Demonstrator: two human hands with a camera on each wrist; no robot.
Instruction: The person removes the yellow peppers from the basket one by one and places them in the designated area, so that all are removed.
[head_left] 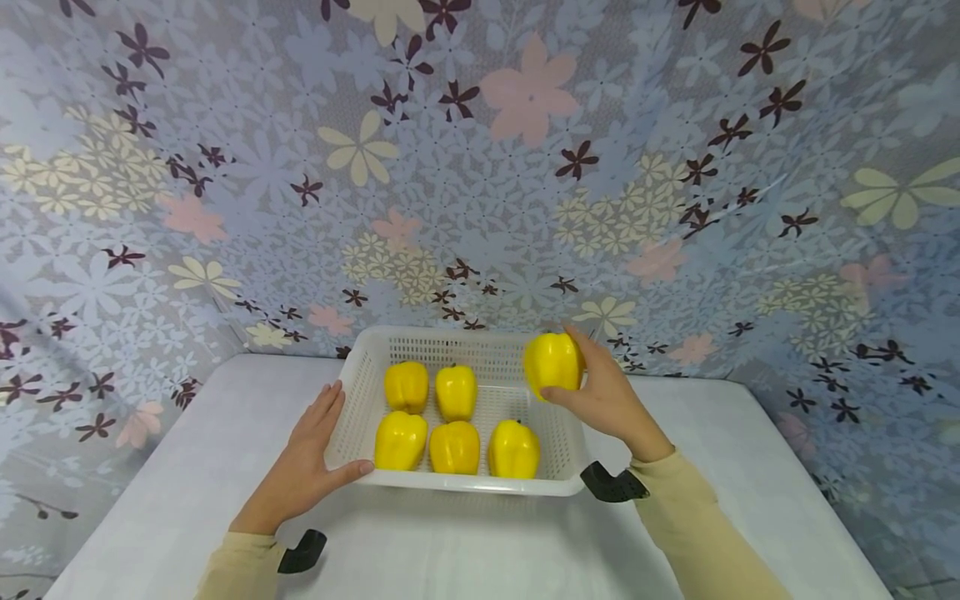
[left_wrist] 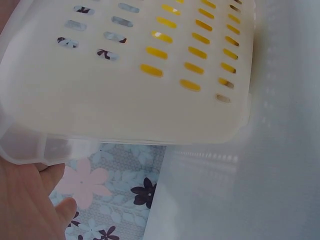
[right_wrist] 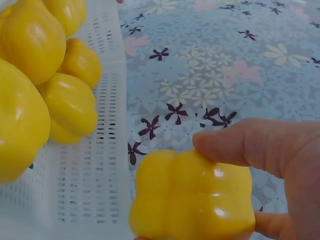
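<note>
My right hand [head_left: 603,387] grips a yellow bell pepper [head_left: 552,363] between thumb and fingers over the back right part of a white plastic basket [head_left: 457,482]. In the right wrist view the same pepper [right_wrist: 192,195] lies sideways in the grasp, with the thumb along its upper side. Inside the basket are several more yellow bell peppers [head_left: 454,447], two at the back and three along the front. My left hand [head_left: 303,458] rests at the basket's left end, fingers extended along the side and thumb at the front rim. The left wrist view shows the basket's slotted wall [left_wrist: 125,100].
The basket stands on a table with a white cover [head_left: 465,542]. Behind and at both sides hangs a flowered cloth [head_left: 480,167], close to the basket's back edge. A black strap piece [head_left: 613,483] sits at the right wrist, another [head_left: 302,552] at the left.
</note>
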